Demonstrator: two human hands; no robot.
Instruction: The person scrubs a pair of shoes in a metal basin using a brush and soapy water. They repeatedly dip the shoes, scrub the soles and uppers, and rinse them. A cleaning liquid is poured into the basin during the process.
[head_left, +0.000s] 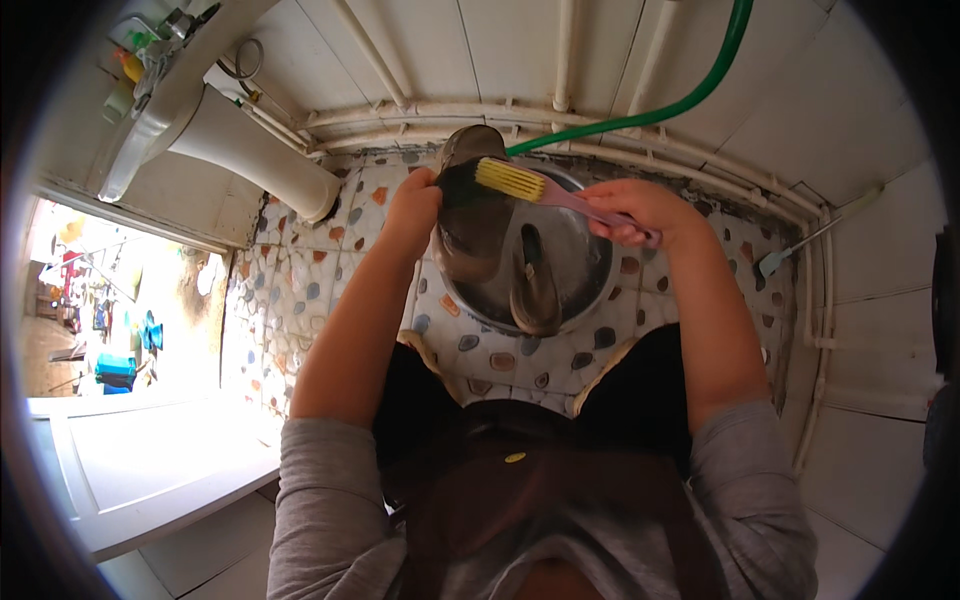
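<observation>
My left hand (416, 208) grips a brown shoe (472, 232) by its side and holds it raised over the left part of a round metal basin (592, 277). In my right hand (637, 210) is the handle of a pale pink scrub brush (559, 196). Its yellow bristles (510, 180) lie over the dark opening of the raised shoe; whether they touch it I cannot tell. A second brown shoe (536, 289) rests in the basin, its toe toward me, leaning on the near rim.
A green hose (645, 118) runs down behind the basin. White pipes (450, 111) follow the wall. At left stand a pedestal sink (255, 154) and an open white door (172, 465). A long-handled brush (772, 261) leans at right. Pebble-patterned tiles (502, 361) cover the floor.
</observation>
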